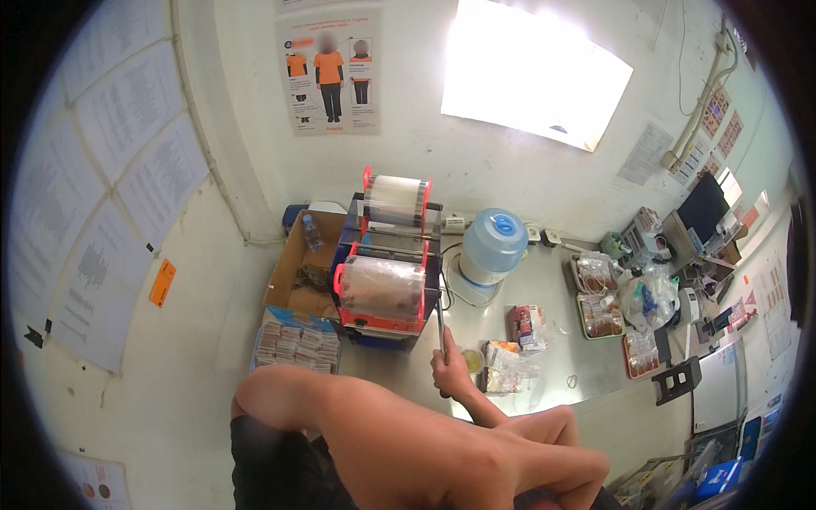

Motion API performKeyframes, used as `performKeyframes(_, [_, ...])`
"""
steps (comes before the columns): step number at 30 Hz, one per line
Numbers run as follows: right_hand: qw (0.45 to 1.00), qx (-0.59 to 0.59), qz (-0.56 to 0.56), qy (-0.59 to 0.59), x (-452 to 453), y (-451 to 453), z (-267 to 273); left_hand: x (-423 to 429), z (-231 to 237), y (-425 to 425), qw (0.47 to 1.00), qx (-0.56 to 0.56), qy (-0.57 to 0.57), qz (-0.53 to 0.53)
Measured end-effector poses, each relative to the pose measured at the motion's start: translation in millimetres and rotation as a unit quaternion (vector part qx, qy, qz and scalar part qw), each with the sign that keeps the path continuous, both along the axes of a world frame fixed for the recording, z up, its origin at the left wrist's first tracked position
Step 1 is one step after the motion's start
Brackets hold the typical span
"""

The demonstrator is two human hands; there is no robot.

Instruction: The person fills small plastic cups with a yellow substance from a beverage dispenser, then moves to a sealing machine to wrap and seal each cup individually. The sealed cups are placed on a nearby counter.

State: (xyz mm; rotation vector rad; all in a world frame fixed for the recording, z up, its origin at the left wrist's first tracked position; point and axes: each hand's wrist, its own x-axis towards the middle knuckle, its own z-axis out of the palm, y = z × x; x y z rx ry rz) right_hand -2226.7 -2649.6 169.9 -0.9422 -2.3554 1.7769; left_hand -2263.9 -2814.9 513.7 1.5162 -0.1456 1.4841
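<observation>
My right hand (452, 373) is closed around the dark grip of a metal lever (441, 331) on the right side of a tabletop sealing machine. Two rolls of clear film are mounted on this machine, an upper film roll (396, 197) and a lower film roll (382, 287), both between red flanges. Just right of the hand is a small round container (472, 361) with greenish contents, partly hidden. Bare skin and bent limbs fill the lower middle of the view and hide part of the worktop. My left hand is not in view.
An open cardboard box (280, 280) with a plastic bottle (312, 231) stands left of the machine, behind a container of small packets (296, 347). To the right are a blue water jug (495, 245), printed packs (526, 326) and trays of bagged brown items (599, 315) on the metal worktop (542, 287).
</observation>
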Motion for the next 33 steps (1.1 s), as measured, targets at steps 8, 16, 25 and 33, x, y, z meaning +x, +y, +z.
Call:
performKeyframes(8, [0.999, -0.048, -0.004, -0.010, 1, 0, 5, -21, -2, 2, 0.986, 0.091, 0.123, 0.066])
performKeyframes(16, [0.999, -0.018, -0.004, 0.039, -1, -1, -3, -13, -20, -13, 0.948, 0.143, 0.164, 0.230])
performKeyframes(25, [1.000, 0.005, 0.009, 0.016, 1, 6, -17, -22, -10, -18, 0.912, 0.154, 0.221, 0.310])
performKeyframes(33, [0.963, 0.194, 0.000, 0.188, -10, 3, -47, -29, -15, -33, 0.886, -0.103, 0.064, 0.448])
